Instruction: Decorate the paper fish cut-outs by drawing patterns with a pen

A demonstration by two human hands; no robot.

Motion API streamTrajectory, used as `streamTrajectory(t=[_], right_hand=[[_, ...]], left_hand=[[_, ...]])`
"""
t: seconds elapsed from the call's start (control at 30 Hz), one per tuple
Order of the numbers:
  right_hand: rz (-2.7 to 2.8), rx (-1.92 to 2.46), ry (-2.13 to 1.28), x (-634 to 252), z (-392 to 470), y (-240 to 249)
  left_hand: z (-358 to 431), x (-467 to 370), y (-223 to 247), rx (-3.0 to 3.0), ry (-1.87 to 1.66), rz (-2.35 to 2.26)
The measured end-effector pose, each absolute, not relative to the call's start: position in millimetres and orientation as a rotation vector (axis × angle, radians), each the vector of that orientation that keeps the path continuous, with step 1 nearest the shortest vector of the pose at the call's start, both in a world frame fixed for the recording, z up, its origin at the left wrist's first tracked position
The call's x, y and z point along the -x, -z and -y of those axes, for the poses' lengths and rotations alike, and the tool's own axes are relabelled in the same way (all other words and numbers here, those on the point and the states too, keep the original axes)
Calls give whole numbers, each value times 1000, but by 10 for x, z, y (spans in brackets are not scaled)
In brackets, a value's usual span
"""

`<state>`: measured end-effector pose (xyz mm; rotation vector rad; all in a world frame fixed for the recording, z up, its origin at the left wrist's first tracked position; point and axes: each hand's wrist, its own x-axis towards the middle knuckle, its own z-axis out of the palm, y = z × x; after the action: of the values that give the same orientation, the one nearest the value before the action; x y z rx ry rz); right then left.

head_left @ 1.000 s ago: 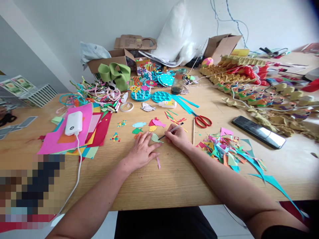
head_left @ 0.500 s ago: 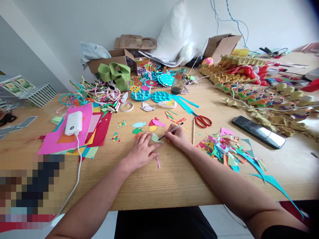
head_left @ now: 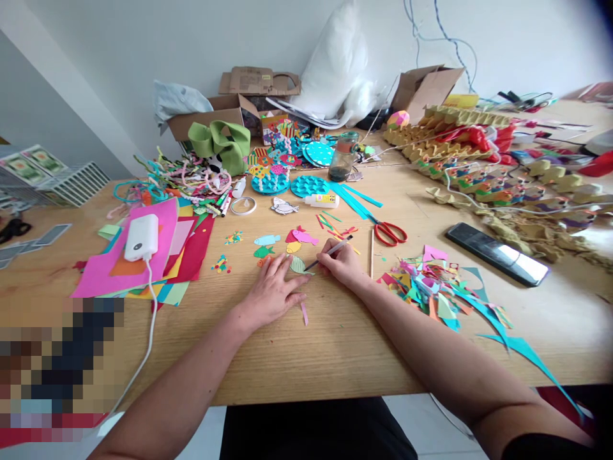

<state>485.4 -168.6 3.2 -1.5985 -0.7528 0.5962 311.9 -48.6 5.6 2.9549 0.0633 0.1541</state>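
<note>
My right hand [head_left: 341,262] is closed around a pen [head_left: 335,246], its tip on a pale green paper fish [head_left: 297,264] marked with dark stripes. Flat on the table, with fingers spread, my left hand [head_left: 275,291] touches the edge of that fish. Just beyond my hands lie more paper fish: a light blue one [head_left: 267,240], a green one [head_left: 263,252], a yellow one [head_left: 294,246] and a pink one [head_left: 305,237]. An orange fish [head_left: 263,262] is partly under my left fingers. A thin pink paper strip [head_left: 304,314] rests near my left thumb.
Red-handled scissors [head_left: 390,234] and a wooden stick [head_left: 371,254] lie right of my hands, by paper scraps [head_left: 431,284] and a phone [head_left: 497,253]. A glue bottle [head_left: 325,200] lies ahead. On the left, a white power bank [head_left: 143,237] sits on coloured paper [head_left: 98,271]. Egg cartons [head_left: 479,166] fill the right.
</note>
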Motion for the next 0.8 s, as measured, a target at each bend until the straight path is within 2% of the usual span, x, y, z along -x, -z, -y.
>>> streamTrajectory(t=[0.8], right_hand=[[763, 1644, -580, -4853, 1685, -30]], left_hand=[[497, -3119, -71, -2944, -150, -64]])
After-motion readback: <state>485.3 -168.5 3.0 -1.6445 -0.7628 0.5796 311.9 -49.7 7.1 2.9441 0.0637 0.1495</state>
